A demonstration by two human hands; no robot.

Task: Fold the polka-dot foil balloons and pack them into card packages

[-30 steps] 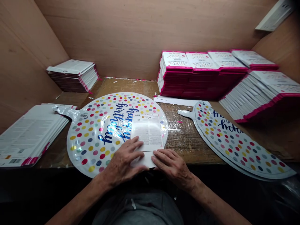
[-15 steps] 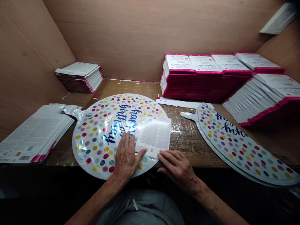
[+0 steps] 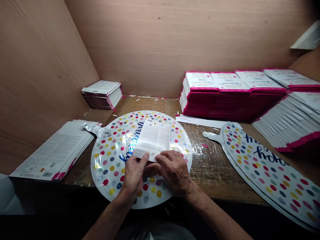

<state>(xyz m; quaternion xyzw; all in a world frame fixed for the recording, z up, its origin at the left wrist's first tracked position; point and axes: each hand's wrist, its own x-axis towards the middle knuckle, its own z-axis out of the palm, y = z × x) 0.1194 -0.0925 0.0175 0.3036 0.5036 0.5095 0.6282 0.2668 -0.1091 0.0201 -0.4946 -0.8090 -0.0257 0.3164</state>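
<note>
A white printed card packet [image 3: 153, 138] is raised over a flat foil balloon with coloured dots [image 3: 107, 166] and blue lettering. My left hand [image 3: 135, 171] pinches the packet's near left corner, its thumb on top. At the near right edge, my right hand [image 3: 173, 171] has its fingers curled against the packet; its fingertips are partly hidden. The balloon lies on the brown worktable, its neck to the left, and the packet covers part of the lettering.
Stacked white and pink packets [image 3: 215, 100] stand at the back right. A smaller stack [image 3: 102, 93] is at the back left, with flat cards [image 3: 55, 150] nearer. More dotted balloons [image 3: 270, 176] overhang the front edge at right. White paper strips [image 3: 202, 120] lie behind.
The packet has been lifted and moved left over the balloon's middle. My left hand has left the balloon surface and taken the packet's corner. My right hand has followed inward. The view has shifted.
</note>
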